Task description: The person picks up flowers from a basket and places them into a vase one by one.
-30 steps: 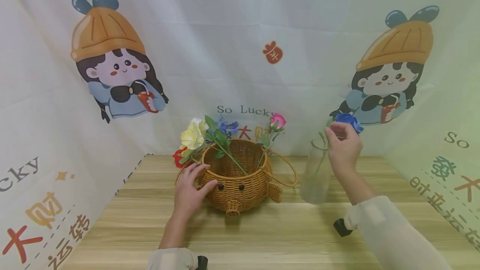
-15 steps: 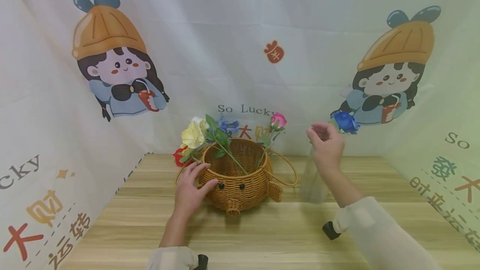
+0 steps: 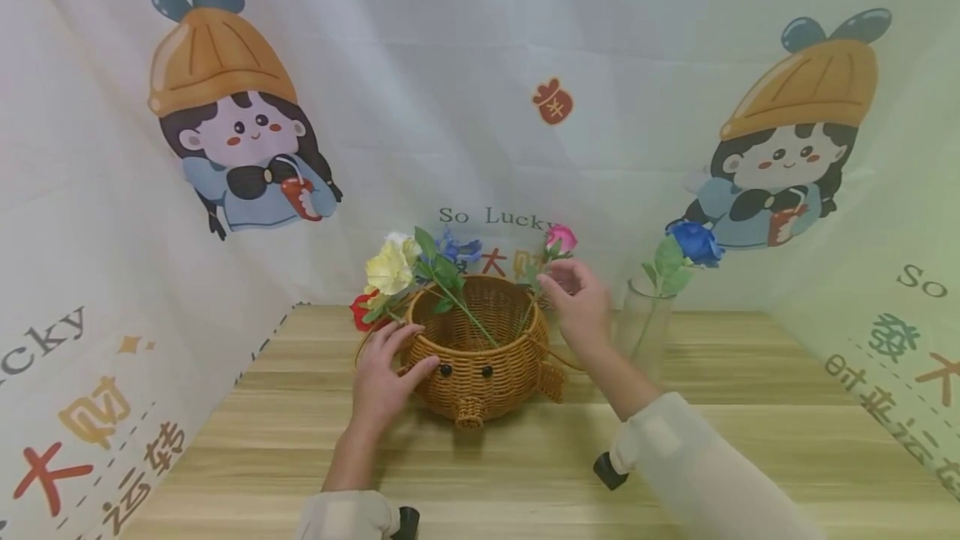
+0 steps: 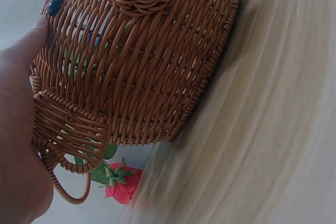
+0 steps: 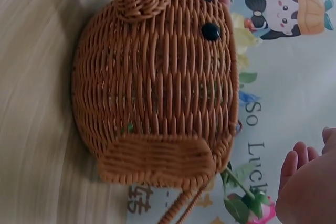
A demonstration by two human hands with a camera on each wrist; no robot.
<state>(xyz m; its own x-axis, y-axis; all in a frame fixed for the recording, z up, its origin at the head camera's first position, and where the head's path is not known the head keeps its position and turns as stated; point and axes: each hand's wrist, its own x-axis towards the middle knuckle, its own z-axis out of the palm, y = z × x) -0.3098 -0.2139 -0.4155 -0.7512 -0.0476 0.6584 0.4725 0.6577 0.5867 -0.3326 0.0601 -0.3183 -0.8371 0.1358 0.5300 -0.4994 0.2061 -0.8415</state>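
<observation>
A brown wicker basket [image 3: 480,390], with a snout, bead eyes and ear flaps, stands on the table. My left hand [image 3: 386,369] holds its left side, thumb on the front near an eye and fingers at the rim. My right hand [image 3: 585,302] is at the basket's right rear, fingers loosely bent beside the pink rose [image 3: 560,240]; the right wrist view shows a gap between them. Yellow [image 3: 390,273], white and blue flowers [image 3: 456,247] and a red rose [image 4: 123,184] lean out at the left. A blue rose [image 3: 693,244] stands in a clear glass vase [image 3: 647,315].
The wooden table [image 3: 480,490] meets a printed cloth backdrop [image 3: 420,107] behind and at both sides. Looped wicker handles [image 4: 71,192] hang at the basket's sides. The vase stands right of the basket, partly behind my right forearm.
My right hand has let go of the blue rose, which now rests in the vase, and has moved left to the pink rose. My left hand has stayed on the basket.
</observation>
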